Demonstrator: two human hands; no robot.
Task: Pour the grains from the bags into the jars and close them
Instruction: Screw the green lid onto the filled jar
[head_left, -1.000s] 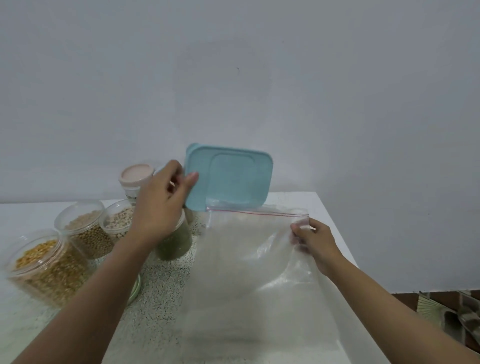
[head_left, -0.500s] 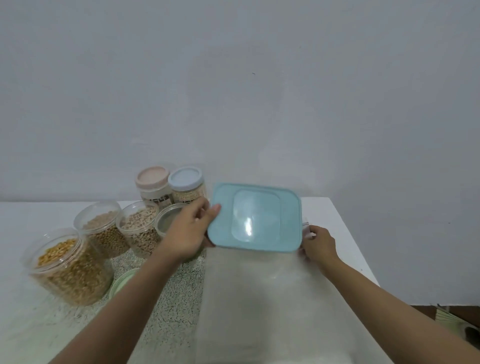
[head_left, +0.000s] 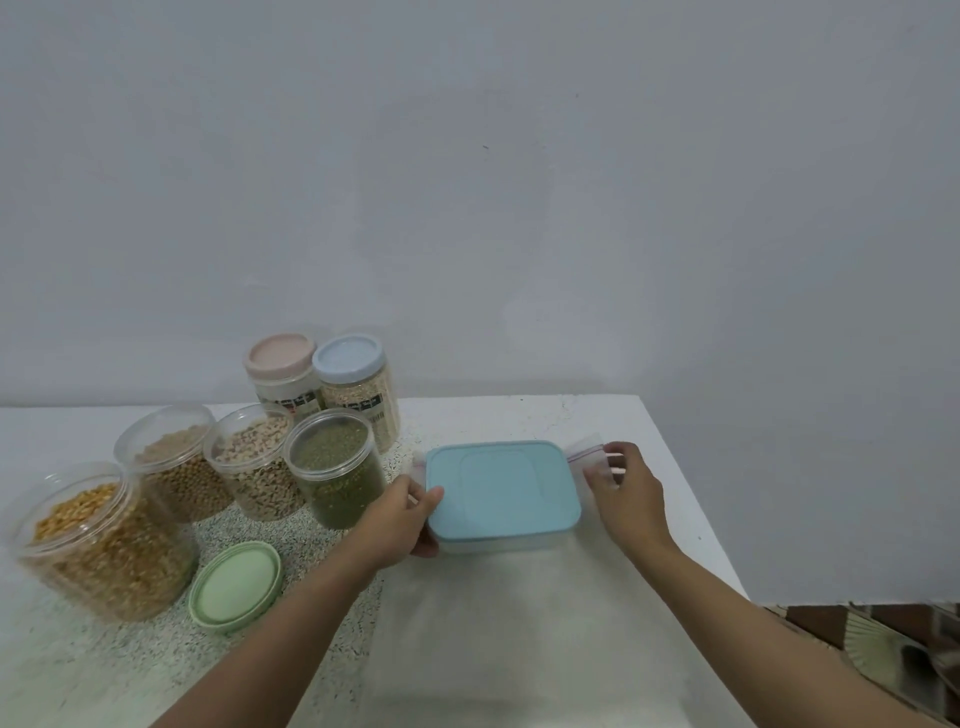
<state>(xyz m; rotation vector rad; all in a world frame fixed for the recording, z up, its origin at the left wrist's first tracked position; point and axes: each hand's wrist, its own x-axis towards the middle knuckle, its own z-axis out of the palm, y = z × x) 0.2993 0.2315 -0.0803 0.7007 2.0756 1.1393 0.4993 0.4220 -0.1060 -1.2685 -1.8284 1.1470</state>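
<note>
Grain jars left of the blue lid are standing open, with a green lid lying loose in front of them, so closing is still waiting there. The left hand is gripping the blue lid's left edge, having lowered it from upright a second ago onto the clear box, which is probably being closed now. Right of the blue lid, the right hand is pinching the zip bag at its corner. The box's contents are hiding under the lid, and the bag is blurring out below it.
</note>
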